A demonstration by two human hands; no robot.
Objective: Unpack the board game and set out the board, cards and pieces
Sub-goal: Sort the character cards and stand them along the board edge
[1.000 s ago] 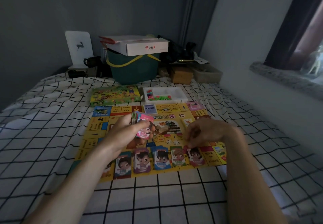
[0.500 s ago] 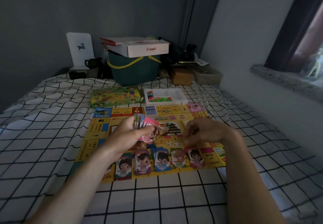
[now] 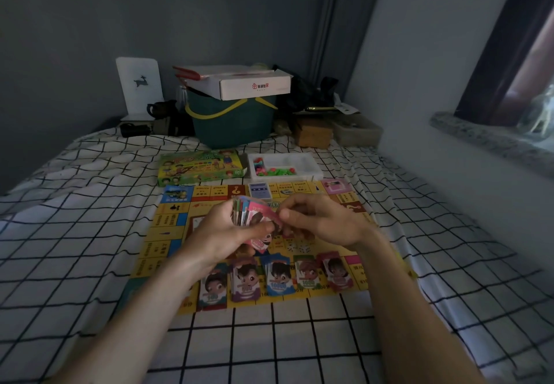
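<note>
The yellow game board lies flat on the checked bedsheet. My left hand grips a fanned stack of money cards above the board's middle. My right hand pinches the pink top card of that stack. Several piles of character money cards lie in a row along the board's near edge. A blue card deck sits on the board's far edge. Dice lie near the middle, partly hidden by my hands.
The green game box and a white tray of coloured pieces stand behind the board. Further back are a green bin with a white carton on top, a brown box, and a wall on the right.
My right hand left the card row at the board's near edge and rose to the stack, now pinching its top card. My left hand lifted the stack slightly.
</note>
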